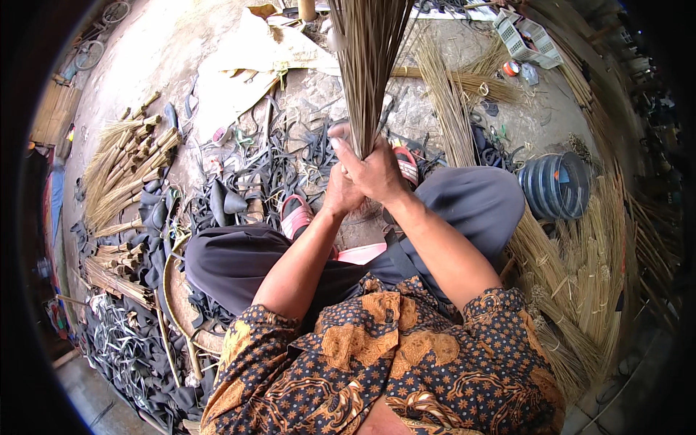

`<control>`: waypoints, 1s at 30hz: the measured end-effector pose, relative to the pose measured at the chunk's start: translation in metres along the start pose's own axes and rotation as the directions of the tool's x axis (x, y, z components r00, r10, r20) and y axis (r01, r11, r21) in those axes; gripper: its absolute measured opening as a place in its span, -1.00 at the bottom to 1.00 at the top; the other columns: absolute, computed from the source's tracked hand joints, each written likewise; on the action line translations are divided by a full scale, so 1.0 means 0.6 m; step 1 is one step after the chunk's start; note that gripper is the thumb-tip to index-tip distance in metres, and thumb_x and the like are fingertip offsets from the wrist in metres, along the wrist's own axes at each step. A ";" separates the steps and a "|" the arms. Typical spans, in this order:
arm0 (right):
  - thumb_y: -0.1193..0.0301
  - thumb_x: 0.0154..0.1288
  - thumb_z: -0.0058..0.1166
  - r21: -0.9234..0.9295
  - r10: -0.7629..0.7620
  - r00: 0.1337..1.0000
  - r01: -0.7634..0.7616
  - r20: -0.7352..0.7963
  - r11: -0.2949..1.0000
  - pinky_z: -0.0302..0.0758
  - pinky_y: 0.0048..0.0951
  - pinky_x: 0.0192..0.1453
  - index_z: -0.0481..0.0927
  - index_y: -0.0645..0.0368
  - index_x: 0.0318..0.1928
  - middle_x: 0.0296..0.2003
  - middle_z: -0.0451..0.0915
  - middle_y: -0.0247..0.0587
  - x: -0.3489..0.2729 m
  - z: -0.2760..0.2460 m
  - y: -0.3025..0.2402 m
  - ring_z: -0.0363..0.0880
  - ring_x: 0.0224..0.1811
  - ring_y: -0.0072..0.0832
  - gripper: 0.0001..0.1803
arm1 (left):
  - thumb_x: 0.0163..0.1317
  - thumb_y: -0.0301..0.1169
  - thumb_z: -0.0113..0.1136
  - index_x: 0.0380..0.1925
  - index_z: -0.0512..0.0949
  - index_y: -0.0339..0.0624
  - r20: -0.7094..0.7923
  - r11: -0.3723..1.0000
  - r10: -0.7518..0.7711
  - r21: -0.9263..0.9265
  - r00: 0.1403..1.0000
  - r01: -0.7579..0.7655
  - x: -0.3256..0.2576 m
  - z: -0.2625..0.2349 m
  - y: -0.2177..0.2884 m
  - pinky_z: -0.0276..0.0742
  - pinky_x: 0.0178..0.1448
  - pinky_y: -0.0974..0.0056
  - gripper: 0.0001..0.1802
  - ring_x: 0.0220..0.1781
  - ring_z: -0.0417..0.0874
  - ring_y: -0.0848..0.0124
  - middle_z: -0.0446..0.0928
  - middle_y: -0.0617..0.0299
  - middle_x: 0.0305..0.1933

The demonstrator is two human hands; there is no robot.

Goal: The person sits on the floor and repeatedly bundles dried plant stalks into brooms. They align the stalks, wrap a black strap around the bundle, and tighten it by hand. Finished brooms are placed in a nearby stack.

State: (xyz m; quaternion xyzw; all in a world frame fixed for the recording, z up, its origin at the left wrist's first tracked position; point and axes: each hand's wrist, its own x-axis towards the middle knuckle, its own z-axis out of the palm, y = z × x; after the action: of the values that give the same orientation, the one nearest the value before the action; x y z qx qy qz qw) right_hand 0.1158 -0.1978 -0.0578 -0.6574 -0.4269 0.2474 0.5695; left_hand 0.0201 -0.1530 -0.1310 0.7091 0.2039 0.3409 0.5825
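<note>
Bundle of thin brown stalks [366, 69]: held upright-looking in front of the person, above a floor strewn with black strips [279, 159]. Long axis runs from the hands away from the body, fanning toward the top edge. Right hand [378, 172]: grip closed on the narrow end, farther along. Left hand [343, 191]: just below, touching the right; fingers hidden, grip state cannot be determined.
</note>
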 end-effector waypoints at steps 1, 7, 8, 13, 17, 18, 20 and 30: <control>0.41 0.50 0.20 -0.036 0.003 1.000 -0.003 0.009 0.999 0.49 -0.53 -0.38 0.69 0.19 -0.01 -0.51 0.58 -0.49 -0.006 0.009 0.011 0.53 -0.48 -0.73 -0.83 | 0.25 -0.42 0.34 0.05 0.61 -0.35 0.019 0.999 -0.045 0.019 0.999 0.045 -0.001 0.004 -0.014 0.63 0.07 0.15 -0.62 -0.02 0.75 0.28 0.75 0.02 -0.12; 0.15 0.60 0.06 0.222 0.169 0.985 -0.159 -0.026 0.962 0.50 -0.51 -0.51 0.59 0.06 -0.37 -0.62 0.49 -0.52 0.040 -0.028 -0.003 0.55 -0.59 -0.68 -0.63 | 0.23 -0.23 0.43 -0.12 0.68 -0.27 0.120 0.846 -0.519 0.209 0.846 0.490 -0.040 0.020 -0.047 0.63 -0.11 0.16 -0.64 -0.25 0.76 0.28 0.73 0.04 -0.31; 0.11 0.61 0.04 0.237 0.107 0.991 -0.086 -0.077 0.968 0.50 -0.52 -0.55 0.63 0.07 -0.31 -0.62 0.49 -0.50 0.061 -0.054 -0.026 0.53 -0.62 -0.67 -0.63 | 0.23 -0.21 0.43 -0.15 0.68 -0.28 0.111 0.830 -0.528 0.277 0.842 0.484 -0.037 0.024 -0.038 0.62 -0.13 0.17 -0.64 -0.27 0.75 0.30 0.73 0.05 -0.32; 0.13 0.47 0.31 0.498 -0.029 0.999 0.041 -0.034 0.866 0.61 -0.50 -0.34 0.66 0.30 0.10 -0.46 0.64 -0.30 0.100 -0.133 -0.114 0.62 -0.48 -0.54 -0.52 | 0.28 -0.35 0.37 -0.36 0.54 -0.23 0.342 0.947 -0.291 -0.028 0.893 0.319 0.010 0.026 0.052 0.49 -0.30 0.24 -0.78 -0.46 0.45 0.49 0.44 0.36 -0.54; 0.22 0.49 0.29 0.653 0.252 0.938 -0.347 0.239 0.673 0.49 -0.54 -0.47 0.66 0.27 0.12 -0.53 0.55 -0.42 0.047 -0.105 -0.105 0.48 -0.60 -0.63 -0.60 | 0.29 -0.33 0.40 -0.32 0.55 -0.16 0.556 0.833 -0.366 -0.162 0.746 0.529 0.049 0.021 0.113 0.40 -0.45 0.34 -0.79 -0.52 0.51 0.57 0.51 0.34 -0.51; 0.27 0.51 0.27 0.645 0.370 0.909 -0.402 0.193 0.650 0.45 -0.56 -0.51 0.67 0.24 0.10 -0.57 0.50 -0.47 0.046 -0.099 -0.099 0.43 -0.64 -0.68 -0.66 | 0.28 -0.32 0.40 -0.28 0.56 -0.18 0.463 0.857 -0.357 -0.184 0.811 0.482 0.045 0.029 0.126 0.44 -0.40 0.33 -0.78 -0.49 0.53 0.55 0.54 0.33 -0.48; 0.28 0.53 0.24 0.604 0.411 0.908 -0.374 0.082 0.704 0.39 -0.57 -0.60 0.71 0.18 -0.02 -0.63 0.41 -0.56 0.053 -0.091 -0.090 0.36 -0.69 -0.73 -0.77 | 0.26 -0.31 0.42 -0.18 0.57 -0.22 0.212 0.907 -0.362 -0.145 0.908 0.395 0.030 0.040 0.149 0.53 -0.29 0.31 -0.72 -0.41 0.58 0.53 0.59 0.30 -0.40; 0.26 0.47 0.32 0.744 0.416 0.870 -0.459 0.265 0.485 0.49 -0.45 -0.54 0.65 0.09 0.14 -0.65 0.35 -0.51 0.050 -0.080 -0.093 0.38 -0.69 -0.63 -0.67 | 0.22 -0.24 0.51 -0.35 0.57 -0.25 0.462 0.769 -0.544 -0.059 0.701 0.636 0.038 -0.014 0.177 0.48 -0.41 0.24 -0.66 -0.56 0.54 0.48 0.54 0.26 -0.53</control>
State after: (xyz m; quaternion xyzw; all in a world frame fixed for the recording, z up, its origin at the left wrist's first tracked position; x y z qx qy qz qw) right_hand 0.1542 -0.1991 0.0116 -0.4187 -0.1059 0.5612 0.7061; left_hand 0.0182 -0.1567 -0.0222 0.5941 0.2537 -0.0054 0.7633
